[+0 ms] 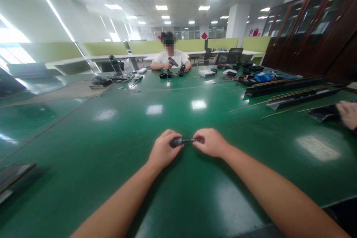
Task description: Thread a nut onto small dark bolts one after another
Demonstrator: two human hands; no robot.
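Observation:
A screwdriver (187, 140) with a thick dark handle and a thin shaft lies level between my two hands, just above the green tabletop (178, 193). My left hand (164, 148) is closed around its handle, thumb and fingers wrapped over most of it. The fingers of my right hand (209, 142) pinch the far end of the shaft, hiding the tip. Whether a small bit or screw is also in that pinch cannot be made out.
Across the table a person (170, 59) holds a power drill (173, 61) near black parts. Black metal channels (284, 86) and thin rods lie at right, where another person's hand (348, 113) rests. A flat panel (16, 176) lies at lower left.

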